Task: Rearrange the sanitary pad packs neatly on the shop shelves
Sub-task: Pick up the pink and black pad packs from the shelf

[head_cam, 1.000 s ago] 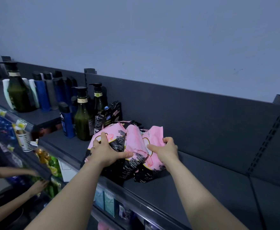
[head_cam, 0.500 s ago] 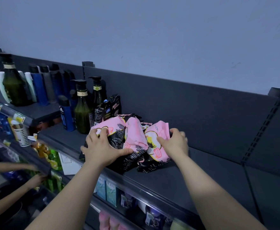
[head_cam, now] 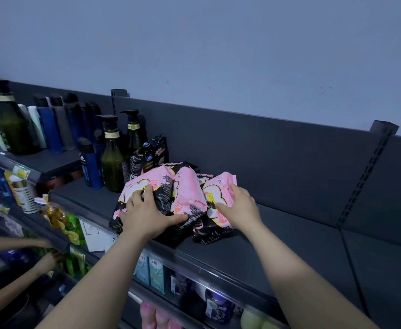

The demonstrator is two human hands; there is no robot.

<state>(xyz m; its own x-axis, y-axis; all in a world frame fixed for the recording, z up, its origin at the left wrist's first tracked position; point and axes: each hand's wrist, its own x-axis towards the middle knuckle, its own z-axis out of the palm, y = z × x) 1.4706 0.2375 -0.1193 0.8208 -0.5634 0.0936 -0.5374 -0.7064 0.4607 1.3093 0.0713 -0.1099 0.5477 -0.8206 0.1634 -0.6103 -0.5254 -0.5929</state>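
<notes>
Straightening step: left hand (head_cam: 147, 211) clasps left pack (head_cam: 139, 186), right hand (head_cam: 241, 206) clasps right pack (head_cam: 218, 185); next, squeeze middle pack (head_cam: 190, 189) between thumbs.

Shop, by its price-tagged shelves (head_cam: 237, 250) of toiletry bottles (head_cam: 112, 162)

Bare forearms (head_cam: 95, 281) are shown
The left grip (head_cam: 147, 210) and right grip (head_cam: 240, 207) are seen uncovered, like the wrists.

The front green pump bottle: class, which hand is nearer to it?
Left. The left hand grips the pink packs just right of the front green pump bottle; the right hand holds the rightmost pack, farther right.
</notes>
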